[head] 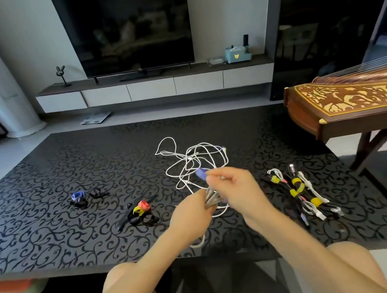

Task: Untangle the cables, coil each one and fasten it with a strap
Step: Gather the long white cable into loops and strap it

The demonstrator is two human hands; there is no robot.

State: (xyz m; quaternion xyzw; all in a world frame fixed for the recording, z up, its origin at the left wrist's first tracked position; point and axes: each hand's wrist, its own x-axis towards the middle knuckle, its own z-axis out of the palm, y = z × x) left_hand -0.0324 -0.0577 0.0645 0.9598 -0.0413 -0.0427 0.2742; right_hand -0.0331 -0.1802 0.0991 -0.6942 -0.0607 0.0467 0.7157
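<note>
My left hand [192, 211] grips a coiled bundle of white cable [211, 197] above the black patterned table [49, 230]. My right hand [234, 188] pinches a purple strap [202, 172] at the top of that bundle. Behind the hands a tangle of loose white cables [189, 159] lies on the table, and one strand trails down to the front edge. Several coiled cables tied with yellow straps [299, 190] lie to the right.
Loose straps lie to the left: a blue and black group [81, 198] and a red, yellow and black group [139, 213]. A wooden zither on a stand [352, 105] is at the right. A television on a low cabinet [124, 28] is behind. My knees are below the table's edge.
</note>
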